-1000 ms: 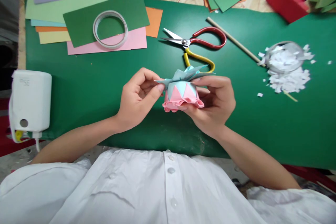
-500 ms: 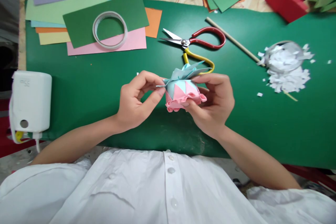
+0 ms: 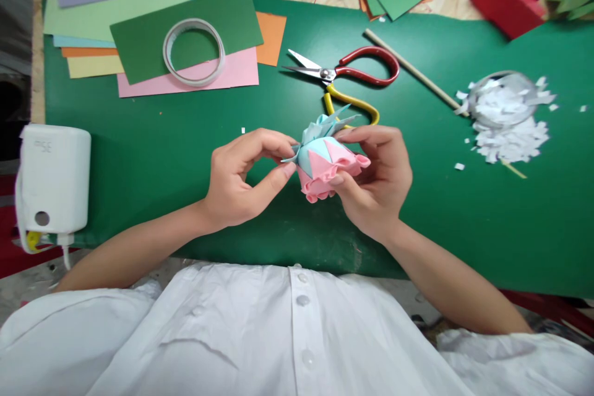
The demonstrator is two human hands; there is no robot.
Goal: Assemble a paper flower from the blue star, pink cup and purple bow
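A paper flower (image 3: pixel 320 161) with curled pink petals and pointed light-blue leaves is held up over the green table. My right hand (image 3: pixel 378 182) grips it from the right, thumb on the pink petals and fingers behind. On the other side, my left hand (image 3: pixel 248 176) pinches the tip of a blue leaf (image 3: pixel 291 154) between thumb and fingers. Just beyond the flower lie scissors (image 3: pixel 328 74) with one red and one yellow handle, their blades apart. Part of the yellow handle is hidden behind the flower.
A tape roll (image 3: pixel 167 52) rests on coloured paper sheets (image 3: pixel 236 18) at the back left. White paper scraps (image 3: pixel 505 111) fill and surround a round dish at right, beside a thin stick (image 3: pixel 413 68). A white device with a cable (image 3: pixel 55 179) stands at the left edge.
The flower has tilted, its pink petals turning slightly down and its blue leaves rising on the right. Both hands stay on it with small shifts.
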